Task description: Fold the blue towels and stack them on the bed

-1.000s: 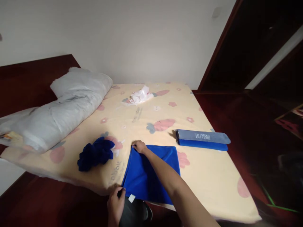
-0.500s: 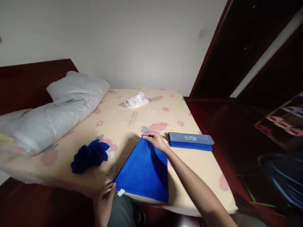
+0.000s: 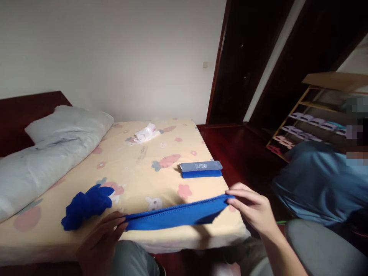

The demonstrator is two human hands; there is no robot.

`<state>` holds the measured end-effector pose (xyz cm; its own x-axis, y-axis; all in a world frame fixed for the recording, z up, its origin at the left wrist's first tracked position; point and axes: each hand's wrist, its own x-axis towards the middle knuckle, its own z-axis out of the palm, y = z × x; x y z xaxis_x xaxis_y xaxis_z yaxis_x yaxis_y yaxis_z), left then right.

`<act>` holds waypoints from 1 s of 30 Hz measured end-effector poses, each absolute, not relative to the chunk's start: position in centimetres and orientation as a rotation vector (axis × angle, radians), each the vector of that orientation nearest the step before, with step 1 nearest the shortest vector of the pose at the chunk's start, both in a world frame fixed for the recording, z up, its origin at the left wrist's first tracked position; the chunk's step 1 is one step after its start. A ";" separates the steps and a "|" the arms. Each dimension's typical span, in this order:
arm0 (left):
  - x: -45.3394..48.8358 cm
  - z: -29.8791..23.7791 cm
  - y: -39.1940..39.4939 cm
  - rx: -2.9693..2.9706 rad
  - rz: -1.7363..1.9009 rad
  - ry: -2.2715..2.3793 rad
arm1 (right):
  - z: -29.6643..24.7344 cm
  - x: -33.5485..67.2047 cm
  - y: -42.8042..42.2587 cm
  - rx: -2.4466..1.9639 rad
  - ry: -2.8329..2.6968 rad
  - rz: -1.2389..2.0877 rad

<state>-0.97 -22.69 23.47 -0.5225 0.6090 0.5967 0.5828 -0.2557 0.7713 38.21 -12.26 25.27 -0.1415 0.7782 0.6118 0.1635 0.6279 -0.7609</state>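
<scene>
Stretched between my two hands is a blue towel (image 3: pixel 172 216), its stitched edge running level near the bed's front edge. My left hand (image 3: pixel 100 237) pinches the left end and my right hand (image 3: pixel 254 209) the right end, thumbs against fingers. The towel hangs as a narrow strip with a loose corner drooping near the right. To the left, a crumpled blue cloth (image 3: pixel 86 207) lies on the bed. Beyond my right hand lies a folded grey cloth (image 3: pixel 201 166) with pale lettering, against a folded blue cloth (image 3: pixel 201 174).
The bed (image 3: pixel 126 168) has a cream sheet with carrot and rabbit prints. A grey quilt (image 3: pixel 66 142) is bunched at left. A white plastic bag (image 3: pixel 146 132) sits farther back. At right are a shoe rack (image 3: pixel 304 103) and blue-grey fabric (image 3: pixel 313 184).
The towel has gone from a spread triangle shape to a stretched strip. My right hand has moved right and nearer; my left hand keeps its end. The view has swung right.
</scene>
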 end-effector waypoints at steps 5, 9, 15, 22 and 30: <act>0.8 22.8 -20.2 1.471 1.729 1.985 | 23.4 41.6 -15.1 -0.949 -1.620 0.642; 1.1 20.6 -14.0 1.529 1.417 1.878 | 20.1 42.2 -11.6 -1.075 -1.512 0.746; 1.6 14.5 -0.2 1.464 1.409 1.641 | 12.8 38.6 2.1 -1.234 -1.365 0.891; 3.6 3.7 -4.5 1.480 1.020 2.090 | 1.4 37.1 -1.0 -1.537 -1.284 0.846; 3.7 -3.2 -19.9 1.690 0.791 2.219 | -3.5 38.0 -17.6 -2.040 -1.503 0.937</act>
<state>3.74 -19.88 -3.21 -0.3010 0.9447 0.1299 0.8137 0.1834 0.5517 37.99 -17.65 -3.49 0.1813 0.9479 -0.2618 0.6525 -0.3151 -0.6891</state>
